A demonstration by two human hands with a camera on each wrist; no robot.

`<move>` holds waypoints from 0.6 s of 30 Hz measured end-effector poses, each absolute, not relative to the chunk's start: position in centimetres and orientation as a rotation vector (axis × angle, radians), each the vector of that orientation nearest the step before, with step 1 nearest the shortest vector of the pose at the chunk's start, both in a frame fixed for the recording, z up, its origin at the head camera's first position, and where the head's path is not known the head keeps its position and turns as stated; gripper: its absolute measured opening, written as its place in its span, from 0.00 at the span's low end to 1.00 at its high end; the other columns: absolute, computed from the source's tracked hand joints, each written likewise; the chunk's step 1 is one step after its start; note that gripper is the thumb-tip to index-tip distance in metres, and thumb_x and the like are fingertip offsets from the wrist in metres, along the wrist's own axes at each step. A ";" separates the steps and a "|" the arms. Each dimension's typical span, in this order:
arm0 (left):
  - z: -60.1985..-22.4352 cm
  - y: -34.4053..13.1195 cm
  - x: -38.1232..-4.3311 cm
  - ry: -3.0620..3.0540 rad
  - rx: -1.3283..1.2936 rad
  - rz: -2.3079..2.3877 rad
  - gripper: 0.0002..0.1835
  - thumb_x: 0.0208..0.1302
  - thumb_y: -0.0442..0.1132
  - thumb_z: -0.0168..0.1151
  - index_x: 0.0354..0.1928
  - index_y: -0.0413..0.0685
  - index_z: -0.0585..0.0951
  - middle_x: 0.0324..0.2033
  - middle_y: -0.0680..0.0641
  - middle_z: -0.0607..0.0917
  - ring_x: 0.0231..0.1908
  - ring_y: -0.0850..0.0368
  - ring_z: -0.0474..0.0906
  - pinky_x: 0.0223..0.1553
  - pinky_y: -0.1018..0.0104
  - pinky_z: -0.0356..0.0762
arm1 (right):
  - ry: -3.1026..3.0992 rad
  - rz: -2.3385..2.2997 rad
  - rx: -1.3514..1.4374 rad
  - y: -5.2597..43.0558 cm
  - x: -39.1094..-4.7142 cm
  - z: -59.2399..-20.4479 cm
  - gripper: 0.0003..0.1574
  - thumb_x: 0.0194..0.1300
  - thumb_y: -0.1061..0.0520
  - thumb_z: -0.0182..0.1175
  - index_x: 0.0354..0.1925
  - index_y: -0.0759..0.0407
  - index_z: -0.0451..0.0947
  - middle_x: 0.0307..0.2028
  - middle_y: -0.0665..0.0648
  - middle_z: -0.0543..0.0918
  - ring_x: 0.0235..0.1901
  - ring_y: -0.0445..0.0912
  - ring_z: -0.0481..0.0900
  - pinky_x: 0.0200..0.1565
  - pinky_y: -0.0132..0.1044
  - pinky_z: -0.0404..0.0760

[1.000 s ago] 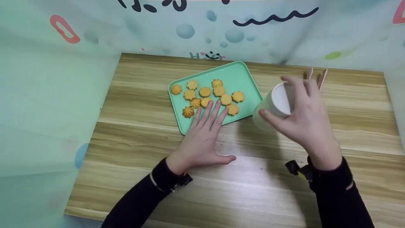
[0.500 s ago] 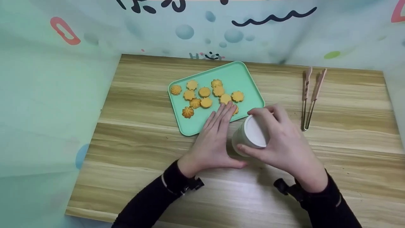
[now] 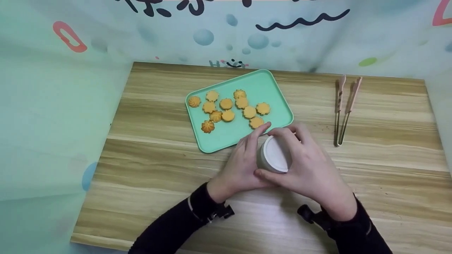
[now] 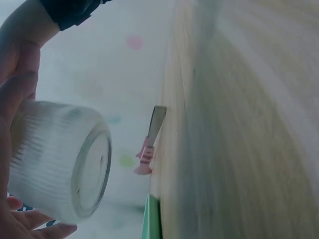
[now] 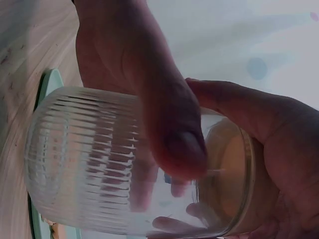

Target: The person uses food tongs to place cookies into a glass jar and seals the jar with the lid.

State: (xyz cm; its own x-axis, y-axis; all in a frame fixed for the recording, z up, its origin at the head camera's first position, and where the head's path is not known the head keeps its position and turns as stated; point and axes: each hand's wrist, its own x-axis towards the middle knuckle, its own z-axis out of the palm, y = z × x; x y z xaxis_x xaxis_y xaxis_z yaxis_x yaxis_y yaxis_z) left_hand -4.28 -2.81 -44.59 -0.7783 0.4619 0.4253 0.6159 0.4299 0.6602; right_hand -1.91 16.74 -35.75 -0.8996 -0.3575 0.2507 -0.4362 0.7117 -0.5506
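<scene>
Left hand (image 3: 241, 165), right hand (image 3: 312, 169) around jar (image 4: 57, 159)

Wood-grain bench (image 3: 141, 176), streaked light and brown, green tray (image 3: 266, 84) lying askew towards the back, tongs (image 3: 339, 105) to its right (pink ends apart, pointing to the far edge), tiny specks (image 3: 326, 127) between them.

Ribbed clear jar (image 5: 94, 159) between left hand (image 5: 132, 69) and right hand (image 5: 294, 149) (green tray (image 5: 52, 82) behind).
</scene>
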 end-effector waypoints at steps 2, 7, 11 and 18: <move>-44.6 -2.6 -4.2 -2.479 -0.952 -1.340 0.69 0.47 0.61 0.88 0.83 0.42 0.56 0.78 0.43 0.72 0.77 0.52 0.69 0.79 0.54 0.65 | -2.783 0.948 0.648 16.7 -1.9 -35.7 0.55 0.47 0.32 0.87 0.67 0.50 0.78 0.59 0.60 0.75 0.54 0.54 0.80 0.53 0.54 0.86; -44.7 -2.4 -4.1 -2.460 -0.938 -1.470 0.60 0.50 0.52 0.87 0.78 0.39 0.62 0.73 0.40 0.76 0.73 0.50 0.73 0.77 0.57 0.70 | -2.786 0.945 0.640 16.6 -1.9 -35.9 0.55 0.48 0.32 0.87 0.68 0.48 0.77 0.59 0.60 0.75 0.55 0.55 0.80 0.54 0.56 0.86; -44.7 -2.3 -4.0 -2.469 -0.908 -1.539 0.57 0.49 0.49 0.87 0.76 0.37 0.64 0.71 0.39 0.78 0.70 0.47 0.77 0.74 0.57 0.73 | -2.788 0.948 0.644 16.5 -2.1 -36.1 0.55 0.48 0.30 0.86 0.67 0.49 0.77 0.59 0.60 0.74 0.56 0.56 0.80 0.57 0.57 0.85; -44.9 -2.5 -4.1 -2.452 -0.872 -1.544 0.52 0.49 0.48 0.86 0.72 0.36 0.69 0.66 0.37 0.81 0.66 0.46 0.80 0.72 0.56 0.77 | -2.779 0.970 0.667 16.4 -2.3 -36.3 0.54 0.53 0.24 0.81 0.68 0.48 0.77 0.59 0.59 0.75 0.56 0.54 0.79 0.55 0.54 0.85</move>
